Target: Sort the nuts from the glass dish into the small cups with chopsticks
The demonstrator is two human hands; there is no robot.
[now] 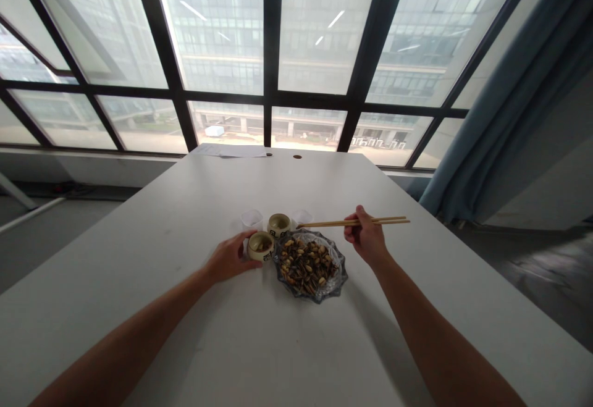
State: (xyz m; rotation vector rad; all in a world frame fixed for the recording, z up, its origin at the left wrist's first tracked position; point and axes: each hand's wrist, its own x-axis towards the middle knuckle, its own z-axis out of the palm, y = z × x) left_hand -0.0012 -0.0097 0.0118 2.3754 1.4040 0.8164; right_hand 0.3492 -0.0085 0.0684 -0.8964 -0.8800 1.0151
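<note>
While the left hand (229, 259) is curled partly open around a small cream cup with dark marks (258, 257), its thumb and fingers touch the sides of the cup. Some small brown bits sit in this cup. The right hand (368, 240) is closed around two long tan chopsticks (319, 224). It is up near the right side of a clear glass dish with a zigzag rim (340, 274), and the thin ends point left, toward the cups. The dish is full of dark striped seeds and light tan nuts (306, 265). A second cream cup (278, 233) is just behind the dish and the first cup. Two small clear plastic cups (251, 218) are on the two sides of it. All of these are on a big, smooth white table (296, 357). White paper (229, 151) lies at its far end, near a little round hole (297, 157). Past the table are tall windows with black frames (227, 55), and a big building shows outside. A long blue-gray curtain (495, 110) hangs on the right.
</note>
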